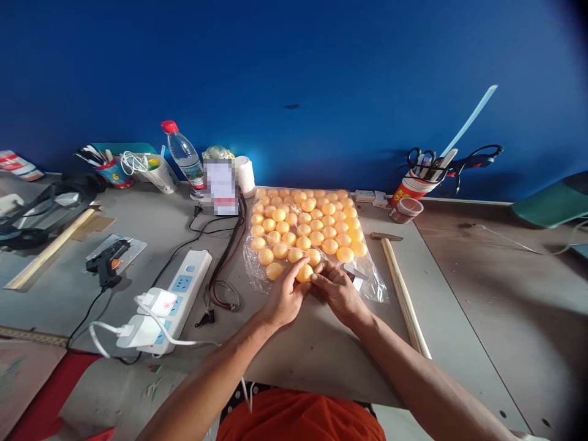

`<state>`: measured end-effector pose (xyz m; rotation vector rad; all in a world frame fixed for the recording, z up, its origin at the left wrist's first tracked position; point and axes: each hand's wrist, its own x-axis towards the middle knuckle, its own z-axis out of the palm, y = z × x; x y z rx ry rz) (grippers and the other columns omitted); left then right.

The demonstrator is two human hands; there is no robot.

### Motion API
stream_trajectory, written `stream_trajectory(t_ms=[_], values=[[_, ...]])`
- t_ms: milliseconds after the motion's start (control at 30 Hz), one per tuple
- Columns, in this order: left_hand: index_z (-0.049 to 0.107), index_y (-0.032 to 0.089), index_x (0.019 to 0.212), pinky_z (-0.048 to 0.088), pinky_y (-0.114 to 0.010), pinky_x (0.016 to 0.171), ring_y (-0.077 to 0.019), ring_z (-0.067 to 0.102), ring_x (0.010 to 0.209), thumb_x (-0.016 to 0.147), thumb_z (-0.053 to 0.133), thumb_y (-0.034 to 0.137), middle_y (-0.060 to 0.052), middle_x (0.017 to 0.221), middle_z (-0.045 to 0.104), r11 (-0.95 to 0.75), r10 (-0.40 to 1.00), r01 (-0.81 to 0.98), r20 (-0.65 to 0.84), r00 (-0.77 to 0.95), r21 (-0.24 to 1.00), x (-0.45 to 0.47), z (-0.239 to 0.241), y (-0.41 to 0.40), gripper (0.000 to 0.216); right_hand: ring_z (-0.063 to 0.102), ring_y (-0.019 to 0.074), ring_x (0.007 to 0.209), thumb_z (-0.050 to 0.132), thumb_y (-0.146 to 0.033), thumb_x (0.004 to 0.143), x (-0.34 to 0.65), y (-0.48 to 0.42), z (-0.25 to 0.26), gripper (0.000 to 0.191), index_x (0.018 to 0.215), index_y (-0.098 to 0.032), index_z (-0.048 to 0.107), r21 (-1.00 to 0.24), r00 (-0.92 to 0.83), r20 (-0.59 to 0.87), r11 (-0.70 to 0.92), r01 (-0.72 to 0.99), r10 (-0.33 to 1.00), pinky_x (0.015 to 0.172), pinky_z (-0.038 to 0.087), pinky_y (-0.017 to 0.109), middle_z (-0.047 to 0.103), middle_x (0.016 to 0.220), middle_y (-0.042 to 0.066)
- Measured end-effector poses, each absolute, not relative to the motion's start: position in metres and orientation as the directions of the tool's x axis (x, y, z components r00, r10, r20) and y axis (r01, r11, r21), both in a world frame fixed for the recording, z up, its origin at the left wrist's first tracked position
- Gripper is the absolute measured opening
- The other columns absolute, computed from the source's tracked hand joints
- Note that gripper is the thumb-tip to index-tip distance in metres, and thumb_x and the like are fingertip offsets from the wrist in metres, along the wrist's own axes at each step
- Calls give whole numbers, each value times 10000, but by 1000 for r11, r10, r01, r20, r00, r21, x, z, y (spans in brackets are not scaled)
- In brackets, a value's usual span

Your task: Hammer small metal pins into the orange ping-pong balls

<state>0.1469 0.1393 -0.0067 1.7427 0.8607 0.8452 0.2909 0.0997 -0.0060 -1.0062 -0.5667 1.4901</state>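
Observation:
A clear plastic bag [376, 285] full of orange ping-pong balls [316, 237] lies in front of me. At its near edge, my left hand [290, 295] grips a single ping-pong ball [304, 273] between thumb and fingers. My right hand [340, 290] is closed against the right side of that same ball, its thumb tip touching it. A flat grey blade-like piece [356, 272] shows just behind my right fingers; whether they hold it or it lies on the bag, I cannot tell.
Left of the bag are a white power strip [184, 294] with chargers, cables and a glue gun [109, 260]. A hammer [402, 294] lies on the right. A water bottle [184, 156], a phone [223, 187] and a cup of tools [413, 187] stand along the blue wall.

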Motion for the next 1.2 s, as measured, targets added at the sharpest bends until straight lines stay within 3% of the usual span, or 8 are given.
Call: stream_trajectory(t_ms=[900,1200], values=[[548,156,1351,452,-446,1117,-267,579,1260,870,572,145,-135,1347,625,-307,851,176,188,490,935,146,-9,138,482,384,76,449,822,-364,683,287,97,-6,371,790,-226,495,-882,100,-248,-182,-435,964,456,265,239,472,564,-85],[541,177,1355,443,-422,1122,-268,556,1292,879,611,274,-113,1406,586,-58,861,50,25,508,997,146,1,142,491,445,110,576,861,-401,648,291,101,-4,379,710,-214,538,-808,28,-268,-209,-551,963,558,352,255,525,628,-41]])
